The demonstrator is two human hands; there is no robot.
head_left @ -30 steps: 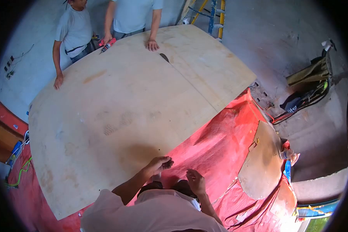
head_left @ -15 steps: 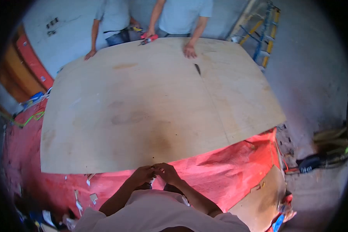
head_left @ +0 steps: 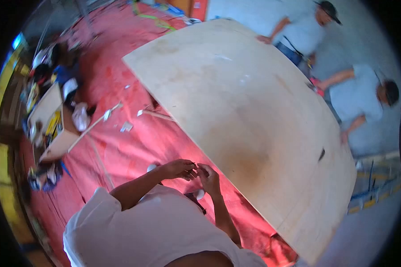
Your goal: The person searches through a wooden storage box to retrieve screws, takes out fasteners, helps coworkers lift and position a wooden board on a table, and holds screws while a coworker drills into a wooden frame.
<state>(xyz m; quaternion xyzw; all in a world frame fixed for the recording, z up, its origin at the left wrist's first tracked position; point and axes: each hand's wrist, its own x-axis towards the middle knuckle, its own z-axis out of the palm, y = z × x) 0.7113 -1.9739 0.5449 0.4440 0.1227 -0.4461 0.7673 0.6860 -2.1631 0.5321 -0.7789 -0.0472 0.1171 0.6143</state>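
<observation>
In front of my body, both hands meet close to the near edge of a large wooden panel point(head_left: 218, 102). My left hand point(head_left: 179, 169) is closed in a pinch, its fingertips near those of my right hand point(head_left: 208, 178). The right fingers are also pinched. Whatever they hold between them is too small to make out. Neither hand touches the panel, which has a brownish stain and a dark, narrow mark point(head_left: 321, 154).
Red sheeting point(head_left: 133, 149) covers the floor, with wood strips point(head_left: 158, 115) and scraps on it. To the left is an open wooden box point(head_left: 70, 135) of tools. Two people stand behind the panel, one holding a red tool point(head_left: 315, 87). A ladder point(head_left: 374, 191) is at right.
My view has swung left, bringing the tool box into sight and shifting the panel rightward. My hands stay together at the fingertips, now slightly farther apart.
</observation>
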